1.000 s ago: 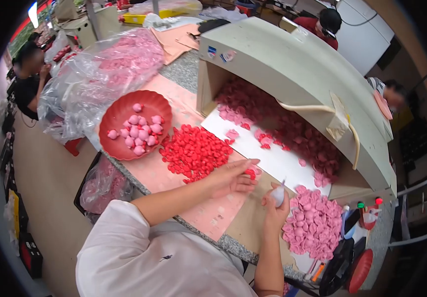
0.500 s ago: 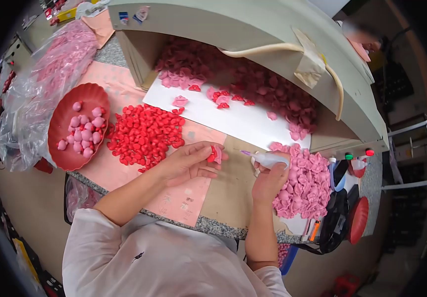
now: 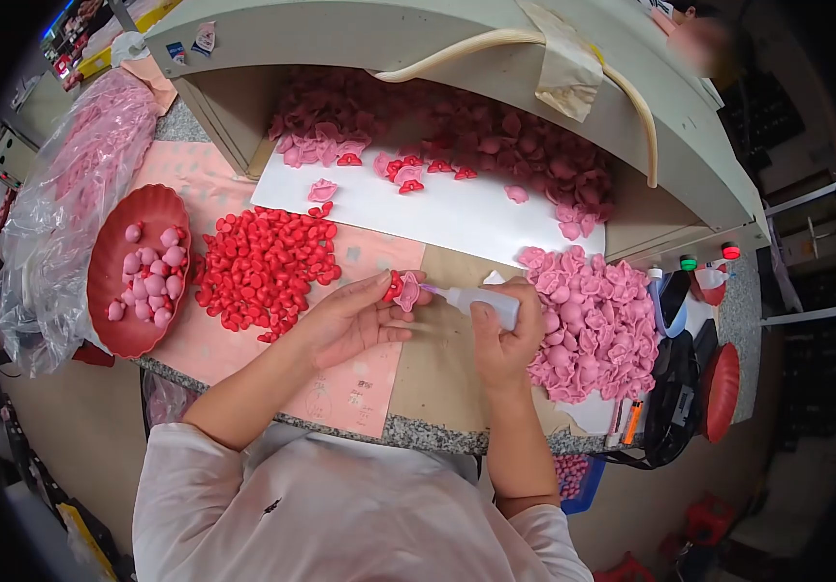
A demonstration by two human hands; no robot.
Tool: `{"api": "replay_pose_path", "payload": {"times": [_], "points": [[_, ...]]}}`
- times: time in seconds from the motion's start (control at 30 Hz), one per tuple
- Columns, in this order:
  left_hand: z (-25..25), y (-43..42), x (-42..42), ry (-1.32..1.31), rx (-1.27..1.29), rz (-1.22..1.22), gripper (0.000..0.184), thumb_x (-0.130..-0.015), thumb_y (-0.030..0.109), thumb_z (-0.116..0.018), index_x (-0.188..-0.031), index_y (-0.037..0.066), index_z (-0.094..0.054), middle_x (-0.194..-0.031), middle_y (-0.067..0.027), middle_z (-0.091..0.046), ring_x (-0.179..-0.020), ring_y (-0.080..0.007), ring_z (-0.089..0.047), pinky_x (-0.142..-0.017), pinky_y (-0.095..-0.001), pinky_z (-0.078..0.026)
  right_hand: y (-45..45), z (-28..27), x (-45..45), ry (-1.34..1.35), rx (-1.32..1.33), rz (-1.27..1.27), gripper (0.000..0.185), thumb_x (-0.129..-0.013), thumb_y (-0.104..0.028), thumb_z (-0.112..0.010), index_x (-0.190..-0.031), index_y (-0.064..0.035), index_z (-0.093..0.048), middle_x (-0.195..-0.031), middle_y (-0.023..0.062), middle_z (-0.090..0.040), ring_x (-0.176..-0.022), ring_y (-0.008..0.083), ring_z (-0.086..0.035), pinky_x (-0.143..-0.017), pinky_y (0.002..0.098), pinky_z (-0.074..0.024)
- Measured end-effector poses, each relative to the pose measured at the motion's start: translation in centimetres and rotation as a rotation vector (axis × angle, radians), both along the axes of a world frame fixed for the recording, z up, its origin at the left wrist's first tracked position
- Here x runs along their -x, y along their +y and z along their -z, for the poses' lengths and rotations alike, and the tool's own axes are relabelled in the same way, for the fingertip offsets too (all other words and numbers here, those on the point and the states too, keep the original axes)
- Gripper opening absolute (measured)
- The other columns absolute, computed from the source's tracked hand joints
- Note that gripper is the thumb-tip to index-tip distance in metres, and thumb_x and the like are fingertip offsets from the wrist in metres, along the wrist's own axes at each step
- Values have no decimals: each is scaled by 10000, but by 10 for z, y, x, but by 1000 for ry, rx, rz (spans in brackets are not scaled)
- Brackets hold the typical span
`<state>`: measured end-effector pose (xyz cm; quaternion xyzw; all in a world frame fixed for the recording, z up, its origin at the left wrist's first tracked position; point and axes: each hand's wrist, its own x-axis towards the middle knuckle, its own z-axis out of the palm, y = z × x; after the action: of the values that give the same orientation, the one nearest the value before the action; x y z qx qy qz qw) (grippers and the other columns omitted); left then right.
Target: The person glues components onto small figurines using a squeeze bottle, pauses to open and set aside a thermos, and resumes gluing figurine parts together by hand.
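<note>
My left hand (image 3: 352, 318) pinches a small pink petal-shaped piece (image 3: 407, 294) joined to a red piece (image 3: 394, 285), between thumb and fingertips. In my right hand (image 3: 507, 347) is a translucent squeeze bottle (image 3: 486, 305), held nearly level. Its thin purple nozzle points left and is at or very near the pink piece; whether it touches I cannot tell. Left of my left hand lies a heap of glossy red pieces (image 3: 268, 267). A heap of pink cupped pieces (image 3: 593, 330) sits just right of my right hand.
A red scalloped tray (image 3: 137, 335) with pink balls stands left. Ahead, a pale hooded box (image 3: 340, 44) covers more pink pieces and white paper (image 3: 340, 209). On the right are a phone (image 3: 673, 294), an orange lighter (image 3: 633, 422) and a black bag (image 3: 670, 412). Another person is beyond the box.
My right hand has brought the bottle left, so its nozzle now meets or nearly meets the pink piece. My left hand still holds the piece, turned slightly. The camera view has shifted.
</note>
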<state>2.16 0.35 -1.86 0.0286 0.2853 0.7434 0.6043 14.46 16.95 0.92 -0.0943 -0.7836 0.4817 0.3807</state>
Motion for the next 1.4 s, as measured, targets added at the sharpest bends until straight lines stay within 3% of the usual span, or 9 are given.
{"api": "replay_pose_path", "payload": {"times": [0.27,1.4], "points": [[-2,0,-1,8,6,7,417,-986,322,-394,-1255,9,-454,-1153,-129,-582,-917,-162,-608,-843,-342,-504,0,4,3,19,-96,11,222,-817,-173,-666,-853,-5,-526,-732,72,-540,-637,134,-482,-578,258,-393],[-1,-1,-3,48,71,-1,388,-978,310,-426,-1234,24,-477,-1129,-129,-593,-970,-182,-591,-842,-352,-500,3,5,5,-2,-203,-9,196,-799,-162,-683,-814,-16,-553,-695,59,-539,-595,137,-490,-537,259,-391]]}}
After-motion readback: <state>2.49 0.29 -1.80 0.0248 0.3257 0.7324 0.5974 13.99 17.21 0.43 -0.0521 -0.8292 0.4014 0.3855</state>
